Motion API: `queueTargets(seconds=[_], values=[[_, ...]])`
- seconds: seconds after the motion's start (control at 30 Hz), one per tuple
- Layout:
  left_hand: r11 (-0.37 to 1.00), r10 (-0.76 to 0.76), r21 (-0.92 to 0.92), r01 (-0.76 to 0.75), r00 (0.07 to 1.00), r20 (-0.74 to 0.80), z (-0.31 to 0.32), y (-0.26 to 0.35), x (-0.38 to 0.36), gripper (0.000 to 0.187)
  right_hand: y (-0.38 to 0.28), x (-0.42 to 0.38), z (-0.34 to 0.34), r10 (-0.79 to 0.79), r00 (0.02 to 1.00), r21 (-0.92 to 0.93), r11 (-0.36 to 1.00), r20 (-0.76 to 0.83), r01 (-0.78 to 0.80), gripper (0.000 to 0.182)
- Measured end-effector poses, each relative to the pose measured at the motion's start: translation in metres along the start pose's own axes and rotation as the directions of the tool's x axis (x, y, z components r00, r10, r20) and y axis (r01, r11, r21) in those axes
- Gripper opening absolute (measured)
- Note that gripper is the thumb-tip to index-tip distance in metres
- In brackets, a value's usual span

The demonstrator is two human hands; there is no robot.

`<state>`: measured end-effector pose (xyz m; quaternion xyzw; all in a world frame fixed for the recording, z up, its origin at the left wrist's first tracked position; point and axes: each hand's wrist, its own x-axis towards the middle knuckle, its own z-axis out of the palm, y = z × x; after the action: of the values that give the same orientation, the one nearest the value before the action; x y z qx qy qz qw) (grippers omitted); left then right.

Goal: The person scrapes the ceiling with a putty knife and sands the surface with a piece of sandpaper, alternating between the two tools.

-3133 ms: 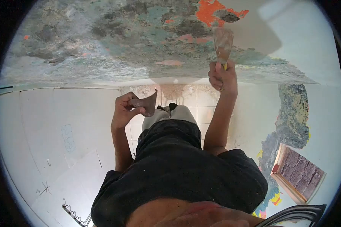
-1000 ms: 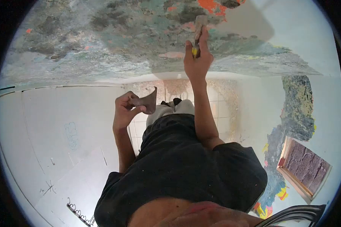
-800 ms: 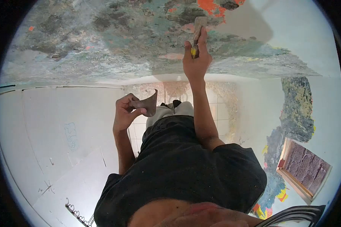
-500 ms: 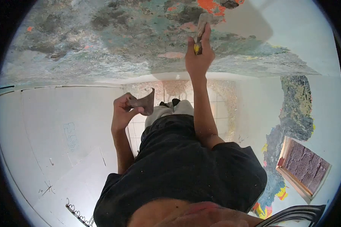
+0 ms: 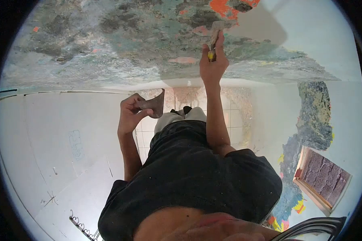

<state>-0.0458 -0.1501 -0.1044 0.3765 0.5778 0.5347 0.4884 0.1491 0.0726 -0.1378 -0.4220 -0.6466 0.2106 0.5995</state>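
My right hand (image 5: 214, 69) is wrapped round the handle of a putty knife (image 5: 217, 30), its index finger stretched along the tool. The handle shows some yellow, and the blade's pale, smeared end overlaps the patchy wall (image 5: 136, 44). Lower on the left, my left hand (image 5: 129, 114) pinches a grey-brown, flared spreader (image 5: 155, 105) between thumb and fingers. Its wide curved edge points right, apart from the wall.
Orange paint (image 5: 223, 10) shows through at the wall's upper part. A tiled floor (image 5: 235, 116) lies below, around my feet. White panels (image 5: 68, 132) stand left, with a rack of hooks (image 5: 81, 228). At right is a wood-framed opening (image 5: 326, 174).
My right hand and the putty knife have shifted slightly down and right in the view. My left hand has tilted the spreader a little, still gripping it.
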Motion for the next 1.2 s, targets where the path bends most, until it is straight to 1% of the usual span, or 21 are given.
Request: queueTargets(seconds=[0.03,0.13,0.23,0.27,0.37,0.4,0.43,0.47,0.57,0.67,0.73,0.83,0.87,0.9,0.93,0.97,1.0,1.07,1.1,1.13,1.2], values=[[1.000,0.005,-0.021,-0.005,1.000,0.006,0.000,0.001,0.003,0.027,0.004,0.003,0.001,-0.038,0.999,-0.042,0.998,-0.008,0.038,0.060],[0.998,0.050,0.039,-0.051,0.999,0.006,-0.001,0.000,0.006,0.027,-0.002,0.012,-0.002,-0.011,0.999,-0.021,1.000,-0.041,0.011,0.059],[0.999,-0.030,-0.014,0.030,1.000,-0.007,0.002,0.002,0.006,0.025,-0.011,0.021,-0.007,0.033,0.998,-0.044,0.998,-0.050,-0.035,0.059],[0.998,0.008,0.066,-0.008,1.000,0.004,0.000,0.002,0.005,0.024,-0.006,0.014,-0.008,0.027,0.999,-0.061,0.998,-0.035,-0.030,0.059],[0.999,0.039,0.036,-0.040,0.999,0.021,-0.005,-0.008,0.007,0.024,0.004,0.010,-0.004,-0.010,1.000,-0.052,0.999,-0.016,0.009,0.060],[0.999,-0.011,-0.053,0.011,1.000,0.009,0.002,-0.002,0.008,0.025,-0.009,0.022,-0.008,0.001,1.000,-0.036,0.999,-0.031,-0.002,0.059],[0.999,-0.013,-0.032,0.013,1.000,0.006,0.004,-0.003,0.008,0.025,-0.015,0.026,-0.012,0.015,0.999,-0.025,1.000,-0.045,-0.016,0.059],[1.000,-0.012,-0.008,0.012,1.000,0.004,0.005,-0.003,0.008,0.026,-0.011,0.023,-0.013,0.105,0.995,-0.035,0.994,-0.003,-0.105,0.059],[0.999,0.030,0.022,-0.031,0.999,0.020,0.001,-0.004,0.016,0.027,0.006,0.010,-0.006,-0.057,0.997,-0.042,0.998,-0.056,0.055,0.059],[1.000,0.030,-0.002,-0.030,0.999,0.022,0.006,-0.002,0.015,0.027,-0.015,0.026,-0.012,0.058,0.998,-0.028,0.998,-0.017,-0.059,0.058],[1.000,-0.001,-0.002,0.001,0.999,0.035,0.009,-0.003,0.009,0.027,-0.013,0.021,-0.013,0.068,0.998,-0.111,0.991,-0.006,-0.068,0.058],[0.999,0.044,-0.006,-0.043,0.999,0.027,0.008,-0.001,0.024,0.025,-0.006,0.017,-0.013,0.021,1.000,-0.001,1.000,-0.011,-0.021,0.059],[0.999,0.041,-0.011,-0.041,0.999,0.022,0.009,-0.003,0.023,0.025,0.001,0.025,-0.011,-0.123,0.988,-0.007,0.992,-0.094,0.123,0.060],[0.999,0.027,-0.018,-0.027,0.999,0.019,0.010,-0.006,0.017,0.024,0.000,0.024,-0.013,-0.067,0.996,-0.030,0.997,-0.056,0.065,0.060],[1.000,-0.026,-0.008,0.026,1.000,0.004,0.011,-0.007,0.017,0.025,-0.003,0.021,-0.015,-0.009,1.000,-0.055,0.998,-0.020,0.008,0.060],[1.000,-0.027,0.007,0.027,1.000,0.015,0.012,-0.006,0.013,0.026,-0.005,0.022,-0.015,0.041,0.999,-0.078,0.996,0.003,-0.041,0.060],[1.000,-0.007,0.023,0.006,1.000,0.024,0.013,-0.004,0.013,0.027,-0.002,0.020,-0.012,-0.066,0.998,-0.087,0.994,-0.021,0.064,0.059],[0.999,0.026,0.038,-0.027,1.000,0.013,0.011,-0.001,0.021,0.029,0.008,0.025,-0.013,-0.072,0.997,-0.034,0.997,-0.034,0.070,0.058],[0.999,0.017,0.034,-0.017,1.000,0.000,0.010,-0.003,0.022,0.031,0.003,0.024,-0.017,-0.056,0.998,-0.016,0.998,-0.030,0.056,0.058],[1.000,-0.005,0.028,0.005,1.000,-0.008,0.009,-0.007,0.019,0.032,-0.008,0.031,-0.022,0.035,0.999,-0.056,0.998,-0.009,-0.035,0.057],[1.000,-0.023,-0.004,0.023,1.000,-0.007,0.013,-0.009,0.015,0.033,-0.003,0.021,-0.018,-0.031,0.999,-0.081,0.996,-0.042,0.027,0.058]])
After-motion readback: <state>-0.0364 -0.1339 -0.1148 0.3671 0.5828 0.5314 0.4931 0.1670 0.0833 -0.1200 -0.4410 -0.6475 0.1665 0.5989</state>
